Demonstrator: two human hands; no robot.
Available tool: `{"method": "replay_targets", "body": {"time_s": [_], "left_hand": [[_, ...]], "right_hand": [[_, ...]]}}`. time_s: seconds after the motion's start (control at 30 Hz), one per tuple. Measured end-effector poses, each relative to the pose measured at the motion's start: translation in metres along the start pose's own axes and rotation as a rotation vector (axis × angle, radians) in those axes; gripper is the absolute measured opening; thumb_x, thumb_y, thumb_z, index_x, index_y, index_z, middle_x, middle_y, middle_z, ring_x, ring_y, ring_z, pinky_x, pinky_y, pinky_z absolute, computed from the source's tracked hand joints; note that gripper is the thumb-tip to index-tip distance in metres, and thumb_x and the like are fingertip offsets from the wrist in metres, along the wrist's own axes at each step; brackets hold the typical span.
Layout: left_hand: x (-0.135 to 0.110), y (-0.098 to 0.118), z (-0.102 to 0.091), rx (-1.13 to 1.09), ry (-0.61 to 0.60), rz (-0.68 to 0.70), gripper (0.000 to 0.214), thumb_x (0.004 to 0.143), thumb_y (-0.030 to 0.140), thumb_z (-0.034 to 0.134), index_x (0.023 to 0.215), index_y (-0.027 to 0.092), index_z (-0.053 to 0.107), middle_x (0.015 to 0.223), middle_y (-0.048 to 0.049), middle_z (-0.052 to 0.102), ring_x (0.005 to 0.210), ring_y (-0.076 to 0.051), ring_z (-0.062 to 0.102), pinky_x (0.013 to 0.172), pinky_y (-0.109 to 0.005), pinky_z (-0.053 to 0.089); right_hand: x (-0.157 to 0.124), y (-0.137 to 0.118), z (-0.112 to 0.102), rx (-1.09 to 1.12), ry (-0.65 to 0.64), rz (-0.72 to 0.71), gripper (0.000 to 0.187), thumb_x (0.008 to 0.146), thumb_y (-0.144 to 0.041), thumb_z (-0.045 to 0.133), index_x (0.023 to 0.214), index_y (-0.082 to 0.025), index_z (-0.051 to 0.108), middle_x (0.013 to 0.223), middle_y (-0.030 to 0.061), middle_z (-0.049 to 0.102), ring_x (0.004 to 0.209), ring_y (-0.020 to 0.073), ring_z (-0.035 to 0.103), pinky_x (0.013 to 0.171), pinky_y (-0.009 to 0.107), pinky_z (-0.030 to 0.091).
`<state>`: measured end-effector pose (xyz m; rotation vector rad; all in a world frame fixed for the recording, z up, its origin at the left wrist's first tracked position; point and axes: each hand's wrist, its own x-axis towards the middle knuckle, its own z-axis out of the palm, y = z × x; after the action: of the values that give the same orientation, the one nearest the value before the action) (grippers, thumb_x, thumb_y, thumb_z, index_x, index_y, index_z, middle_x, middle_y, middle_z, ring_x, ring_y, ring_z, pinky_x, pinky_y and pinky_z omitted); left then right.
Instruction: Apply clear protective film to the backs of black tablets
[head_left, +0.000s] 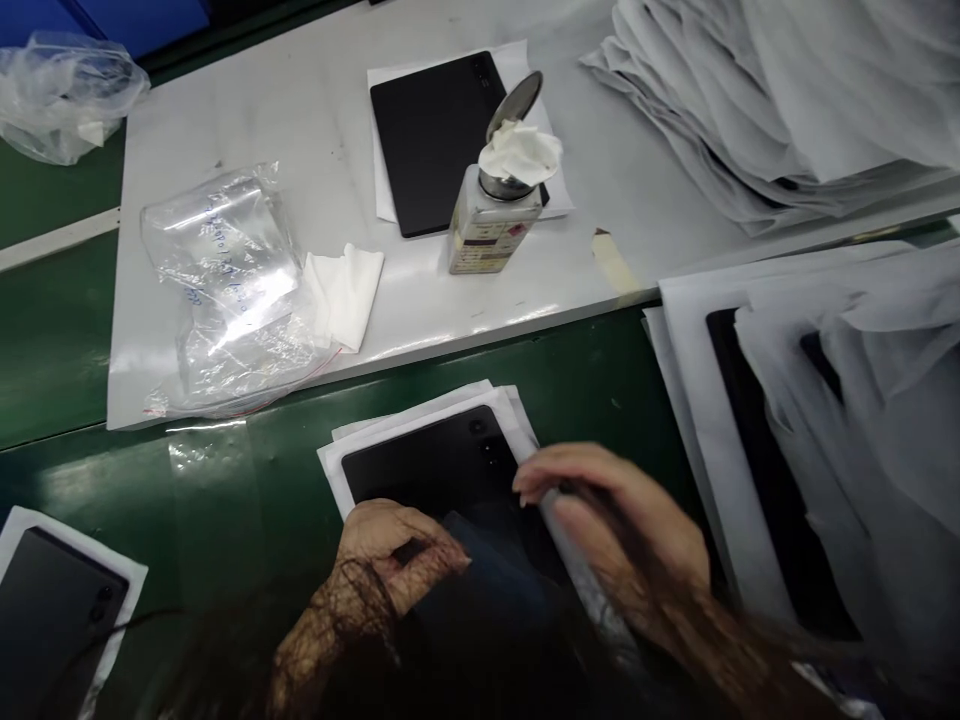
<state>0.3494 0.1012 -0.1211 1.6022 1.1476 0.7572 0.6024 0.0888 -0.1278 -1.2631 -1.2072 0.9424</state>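
Observation:
A flat black tablet-like panel (420, 455) with camera openings at its upper right corner lies on white foam sheets (335, 470) in front of me. Over its left part, my left hand (401, 550) is closed, thumb and fingers drawn together. A bluish, see-through patch, perhaps film, shows beside those fingertips; I cannot tell whether they pinch it. My right hand (615, 520) is at the panel's right edge, fingers curved and thumb held apart, with nothing visible between them. Dark hair strands and shadow hide the panel's near part.
On the grey raised board (420, 315) stand a dispenser bottle (487, 225) with white cloth in its open top, another black panel (427, 140), a clear plastic bag (232, 280) and a folded wipe (352, 295). Foam-wrapped stacks (862, 400) are right; another panel (60, 590) lies left.

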Motion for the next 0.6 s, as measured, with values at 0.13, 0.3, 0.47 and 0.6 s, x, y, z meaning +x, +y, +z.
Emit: {"method": "replay_targets", "body": {"time_s": [0.13, 0.3, 0.47, 0.6], "left_hand": [[-0.006, -0.012, 0.004, -0.13, 0.105, 0.076, 0.046, 0.109, 0.065, 0.093, 0.073, 0.037, 0.099, 0.053, -0.0047, 0.084, 0.038, -0.025, 0.075, 0.039, -0.032, 0.055], [-0.004, -0.002, -0.002, -0.214, -0.026, -0.003, 0.014, 0.1, 0.044, 0.104, 0.098, 0.03, 0.104, 0.077, -0.0066, 0.099, 0.056, -0.025, 0.088, 0.057, -0.031, 0.071], [-0.005, 0.005, -0.006, -0.265, -0.041, -0.055, 0.023, 0.103, 0.022, 0.097, 0.122, 0.027, 0.108, 0.107, -0.0115, 0.107, 0.091, -0.031, 0.104, 0.085, -0.034, 0.084], [-0.01, -0.002, -0.001, -0.302, 0.02, -0.147, 0.01, 0.102, 0.033, 0.102, 0.096, 0.026, 0.107, 0.09, -0.0099, 0.104, 0.076, -0.03, 0.099, 0.071, -0.033, 0.081]], "right_hand": [[-0.025, -0.018, 0.01, -0.085, -0.288, -0.003, 0.073, 0.099, -0.043, 0.1, 0.166, -0.067, 0.085, 0.101, -0.0041, 0.099, 0.072, 0.0341, 0.094, 0.068, 0.044, 0.087], [-0.034, -0.011, 0.022, -0.017, -0.3, 0.063, 0.065, 0.112, -0.041, 0.087, 0.167, -0.074, 0.08, 0.089, -0.0085, 0.093, 0.064, 0.0267, 0.089, 0.07, 0.036, 0.084], [-0.034, 0.002, 0.012, -0.024, -0.327, 0.035, 0.061, 0.117, -0.043, 0.09, 0.174, -0.063, 0.079, 0.095, -0.0058, 0.091, 0.069, 0.0223, 0.085, 0.077, 0.033, 0.082], [-0.023, -0.003, -0.005, -0.084, -0.251, -0.053, 0.049, 0.121, -0.077, 0.078, 0.159, -0.05, 0.093, 0.119, 0.0064, 0.094, 0.09, 0.027, 0.088, 0.079, 0.037, 0.081]]}}
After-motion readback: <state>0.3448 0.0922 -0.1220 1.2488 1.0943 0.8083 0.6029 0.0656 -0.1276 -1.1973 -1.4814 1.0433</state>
